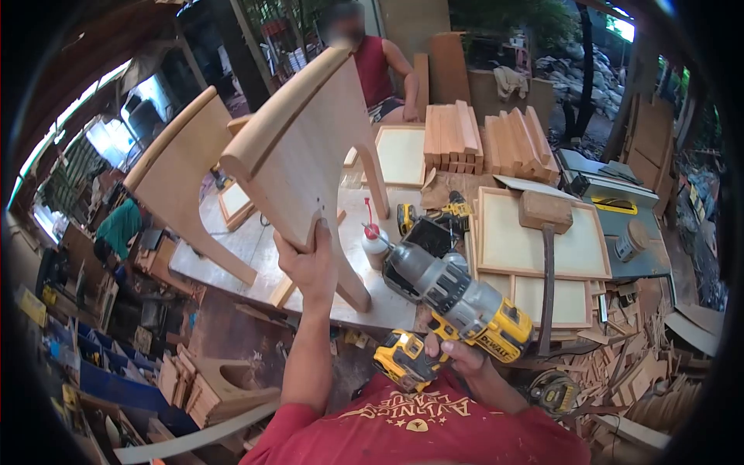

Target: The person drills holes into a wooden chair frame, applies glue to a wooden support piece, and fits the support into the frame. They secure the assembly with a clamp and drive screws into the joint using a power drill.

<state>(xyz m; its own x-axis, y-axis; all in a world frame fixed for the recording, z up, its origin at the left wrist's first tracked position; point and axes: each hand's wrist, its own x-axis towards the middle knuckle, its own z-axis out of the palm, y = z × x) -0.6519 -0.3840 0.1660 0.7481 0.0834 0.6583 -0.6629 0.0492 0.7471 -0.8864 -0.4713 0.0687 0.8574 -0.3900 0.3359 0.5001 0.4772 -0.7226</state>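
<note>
My left hand [310, 260] is wrapped round the lower edge of a wooden chair frame [298, 132], near small dark holes in its panel. The frame stands on the table [395, 298], its curved rail uppermost. In my right hand [457, 356] is a yellow and black cordless drill [473, 306], its bit end pointing up and left. A white bottle with a red nozzle [375, 242] stands between the frame and the drill. Behind the held frame, to the left, is a second wooden chair frame [182, 163].
A wooden mallet [547, 221] lies on framed panels [508, 256] at the right, with wood stacks [453, 138] behind. A person [384, 74] sits across the table. Another person in green [118, 230] bends at the far left. Wood scraps [628, 364] cover the lower right.
</note>
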